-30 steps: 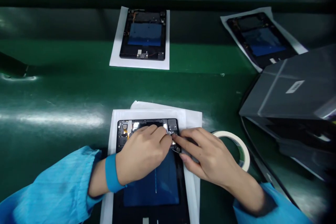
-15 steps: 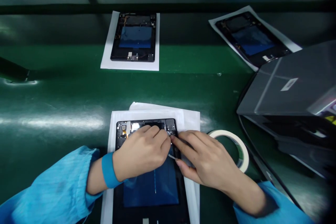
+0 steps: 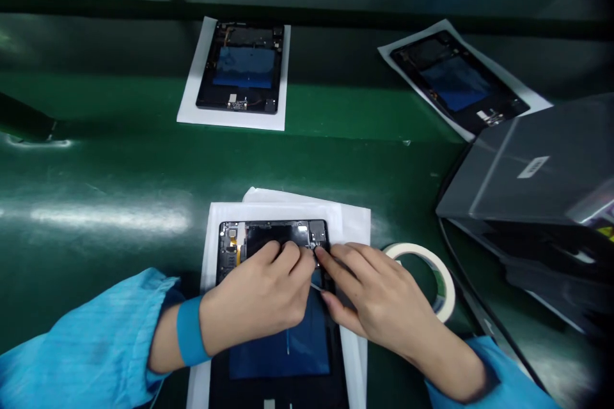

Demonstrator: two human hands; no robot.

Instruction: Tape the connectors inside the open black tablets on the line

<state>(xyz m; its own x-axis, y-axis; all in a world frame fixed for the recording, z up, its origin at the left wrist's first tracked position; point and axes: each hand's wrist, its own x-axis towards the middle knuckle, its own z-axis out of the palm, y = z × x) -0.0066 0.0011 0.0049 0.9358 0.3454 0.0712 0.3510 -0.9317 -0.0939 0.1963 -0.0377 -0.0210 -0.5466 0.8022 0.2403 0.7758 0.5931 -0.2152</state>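
An opened black tablet (image 3: 278, 390) with a blue battery area (image 3: 268, 361) lies on white sheets (image 3: 204, 339) in front of me. My left hand (image 3: 261, 291) is closed in a pinch over its upper right part, and what its fingers hold is hidden. From the right, my right hand (image 3: 378, 291) rests at the tablet's right edge, the index fingertip touching down near the left fingertips. At its thumb is one end of a thin white strip (image 3: 316, 287); the other end disappears under my left hand.
Right of the sheets lies a roll of cream tape (image 3: 448, 294). Two more opened tablets, one straight (image 3: 206, 92) and one slanted (image 3: 472, 121), lie on white sheets at the back. A grey box-like object (image 3: 508, 172) and a black cable (image 3: 503, 332) are at the right.
The view has shifted slightly. My left hand has moved a little down and left over the tablet, showing more of its top edge. My right hand keeps nearly the same place.
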